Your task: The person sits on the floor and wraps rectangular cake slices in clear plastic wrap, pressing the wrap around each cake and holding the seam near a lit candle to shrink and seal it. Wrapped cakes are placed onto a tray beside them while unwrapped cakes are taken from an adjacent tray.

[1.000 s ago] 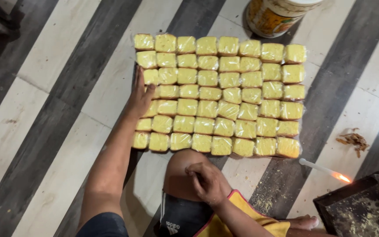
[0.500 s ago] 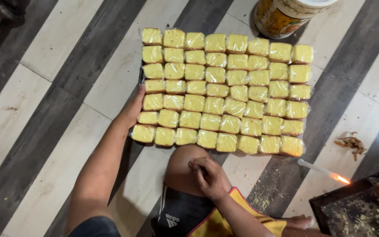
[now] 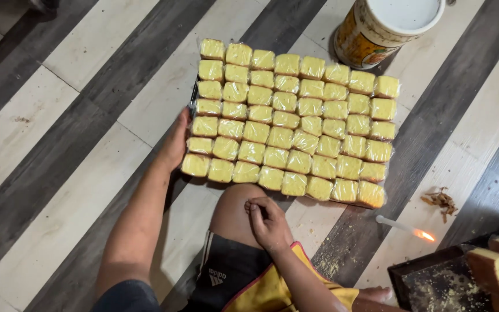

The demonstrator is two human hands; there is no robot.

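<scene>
A dark tray [image 3: 192, 99] on the striped floor carries several rows of yellow cake squares [image 3: 287, 121], each wrapped in clear plastic. My left hand [image 3: 175, 141] grips the tray's left edge, fingers tucked under the wrapped pieces. My right hand [image 3: 265, 218] rests loosely curled on my bare knee, just below the tray's near edge, and holds nothing.
A round tub with a white lid [image 3: 385, 29] stands behind the tray at the top right. A lit candle [image 3: 402, 226] lies on the floor at the right, near a small brown scrap [image 3: 440, 202]. A dark baking pan [image 3: 451, 286] with cake slices [image 3: 495, 266] sits at the bottom right.
The tray of wrapped cakes has shifted right and a little away across the view, with my left hand staying on its left edge. My right hand stays on my knee.
</scene>
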